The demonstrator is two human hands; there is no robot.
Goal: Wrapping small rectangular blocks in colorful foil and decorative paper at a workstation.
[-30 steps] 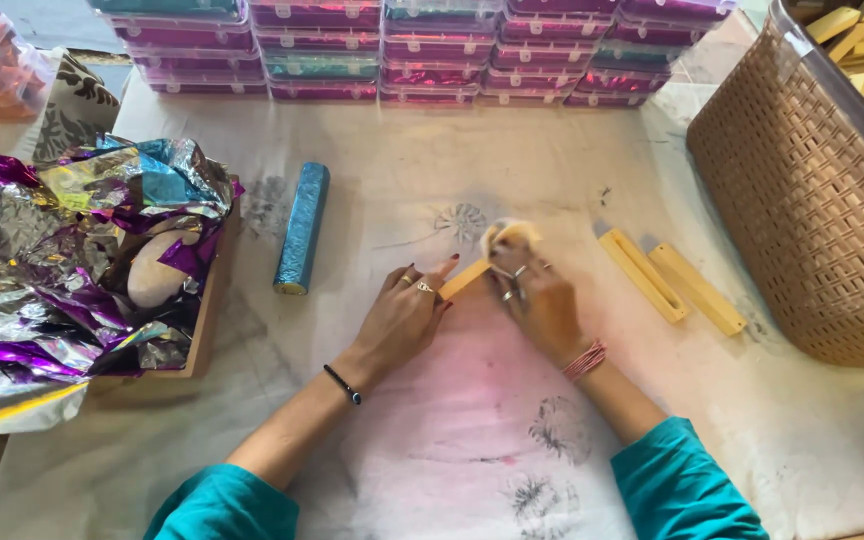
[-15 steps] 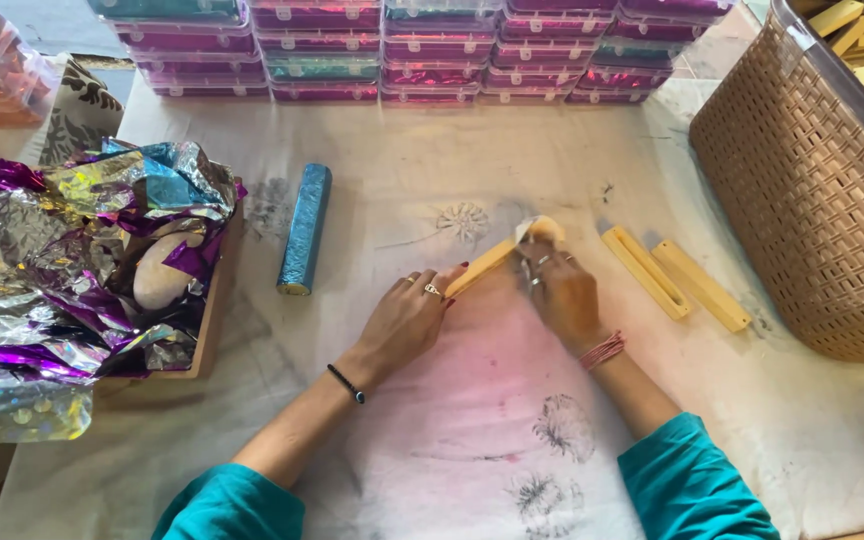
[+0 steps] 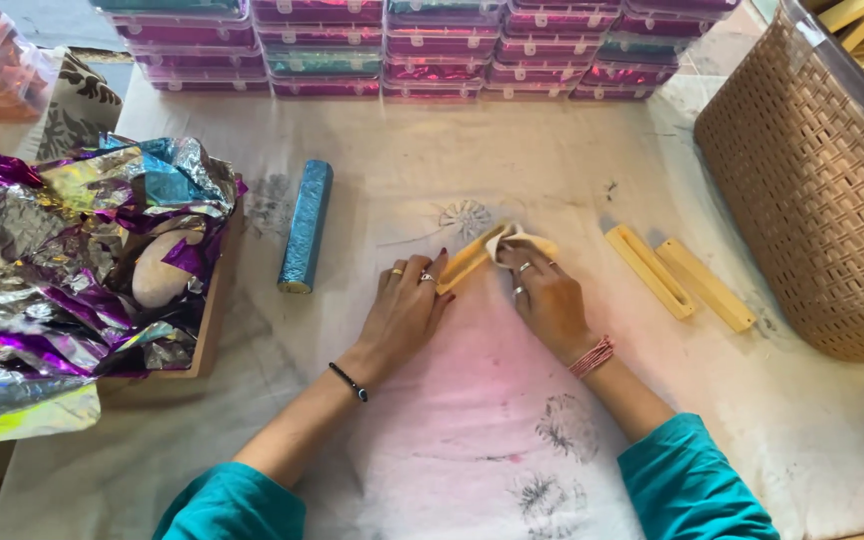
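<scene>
At the centre of a stained white counter (image 3: 472,420), a person's left hand (image 3: 404,310) and right hand (image 3: 547,300) pinch a long yellow mould (image 3: 467,262), the right fingers (image 3: 517,262) pressing a pale cloth (image 3: 505,238) onto its far end. At three o'clock lie two more yellow moulds (image 3: 680,277), beside a woven brown basket (image 3: 822,200). At nine o'clock rest a blue foil-wrapped roll (image 3: 305,226) and a heap of crumpled metallic foil (image 3: 72,260). Stacked clear boxes (image 3: 402,50) line twelve o'clock.
</scene>
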